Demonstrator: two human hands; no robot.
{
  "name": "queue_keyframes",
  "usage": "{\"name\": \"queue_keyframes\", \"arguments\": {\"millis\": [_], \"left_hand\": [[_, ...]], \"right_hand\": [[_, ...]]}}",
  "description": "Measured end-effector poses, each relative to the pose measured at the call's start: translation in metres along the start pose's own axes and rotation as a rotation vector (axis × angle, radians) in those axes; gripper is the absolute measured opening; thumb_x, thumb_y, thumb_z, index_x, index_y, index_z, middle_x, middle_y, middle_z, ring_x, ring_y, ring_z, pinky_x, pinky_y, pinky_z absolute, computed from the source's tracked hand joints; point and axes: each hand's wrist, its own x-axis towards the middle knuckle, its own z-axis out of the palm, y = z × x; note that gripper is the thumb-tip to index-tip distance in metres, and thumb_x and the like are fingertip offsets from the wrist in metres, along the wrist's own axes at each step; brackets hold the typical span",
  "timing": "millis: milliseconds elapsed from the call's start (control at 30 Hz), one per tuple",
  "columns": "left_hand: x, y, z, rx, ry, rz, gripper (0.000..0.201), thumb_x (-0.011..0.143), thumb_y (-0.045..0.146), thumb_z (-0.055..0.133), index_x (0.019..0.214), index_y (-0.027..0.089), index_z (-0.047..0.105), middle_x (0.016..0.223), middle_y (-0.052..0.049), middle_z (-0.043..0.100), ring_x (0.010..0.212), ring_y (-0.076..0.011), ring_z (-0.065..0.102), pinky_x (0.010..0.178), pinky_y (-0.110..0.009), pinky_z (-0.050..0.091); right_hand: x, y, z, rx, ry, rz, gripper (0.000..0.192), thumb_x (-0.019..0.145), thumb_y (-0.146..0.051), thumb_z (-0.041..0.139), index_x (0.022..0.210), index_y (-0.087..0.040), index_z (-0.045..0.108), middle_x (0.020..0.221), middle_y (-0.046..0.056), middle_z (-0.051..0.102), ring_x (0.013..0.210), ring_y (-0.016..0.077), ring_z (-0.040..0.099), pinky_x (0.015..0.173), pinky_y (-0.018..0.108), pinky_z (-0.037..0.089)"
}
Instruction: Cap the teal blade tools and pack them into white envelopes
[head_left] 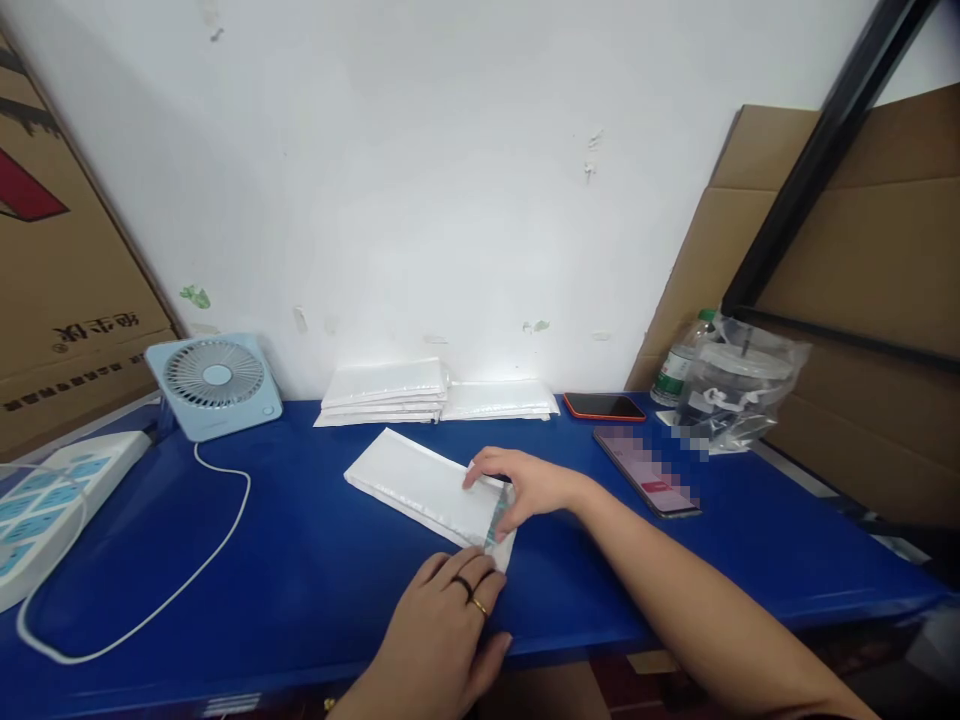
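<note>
A white padded envelope (427, 482) lies slantwise on the blue table, its right end towards me. At that end is a bluish, see-through strip (498, 508); I cannot make out whether it is part of the envelope or something in its mouth. My right hand (529, 488) reaches in from the right and is closed over this end, thumb on the near side and fingers on top. My left hand (450, 615), with a black ring and a gold ring, holds the near right corner down with its fingertips. Its thumb stands apart from the envelope.
Stacked white envelopes (386, 385) and a lower pile (496, 398) lie by the wall. Two phones (604, 407) (649, 470), a bottle (675, 365) and a bagged cup (739, 385) are right. A fan (217, 385), power strip (64, 500) and white cable (225, 545) are left.
</note>
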Motion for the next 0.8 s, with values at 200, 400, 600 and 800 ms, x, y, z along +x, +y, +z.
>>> {"name": "queue_keyframes", "arguments": {"millis": [200, 400, 600, 800], "left_hand": [[-0.01, 0.007, 0.008, 0.003, 0.06, -0.066, 0.043, 0.084, 0.038, 0.049, 0.126, 0.029, 0.045, 0.124, -0.004, 0.055, 0.113, -0.0247, 0.047, 0.093, -0.04, 0.035], [-0.011, 0.013, 0.004, 0.037, 0.074, -0.137, 0.041, 0.081, 0.039, 0.051, 0.122, 0.03, 0.049, 0.118, -0.003, 0.059, 0.103, -0.0249, 0.049, 0.084, -0.039, 0.037], [-0.011, 0.013, 0.004, -0.017, 0.066, -0.169, 0.041, 0.08, 0.041, 0.052, 0.12, 0.034, 0.049, 0.116, -0.001, 0.059, 0.101, -0.0247, 0.049, 0.083, -0.04, 0.037], [-0.011, 0.015, 0.002, -0.032, 0.099, -0.189, 0.034, 0.08, 0.038, 0.053, 0.113, 0.03, 0.052, 0.112, 0.0, 0.061, 0.101, -0.0233, 0.047, 0.085, -0.039, 0.035]], "right_hand": [[0.007, -0.002, 0.015, -0.018, 0.093, -0.032, 0.055, 0.054, -0.039, 0.079, 0.102, -0.02, 0.06, 0.103, 0.004, 0.053, 0.094, 0.0177, 0.052, 0.083, 0.027, 0.041], [0.006, -0.005, 0.013, -0.063, 0.093, -0.028, 0.053, 0.057, -0.03, 0.078, 0.106, -0.021, 0.059, 0.107, 0.005, 0.053, 0.095, 0.0182, 0.052, 0.081, 0.028, 0.042], [0.001, 0.003, 0.007, 0.018, 0.012, -0.01, 0.052, 0.058, -0.025, 0.076, 0.109, -0.023, 0.06, 0.107, 0.003, 0.056, 0.084, 0.0141, 0.053, 0.069, 0.023, 0.043], [0.0, 0.009, 0.012, 0.051, 0.088, 0.053, 0.042, 0.06, -0.013, 0.068, 0.101, -0.021, 0.064, 0.092, 0.001, 0.056, 0.069, 0.0096, 0.05, 0.061, 0.02, 0.043]]}}
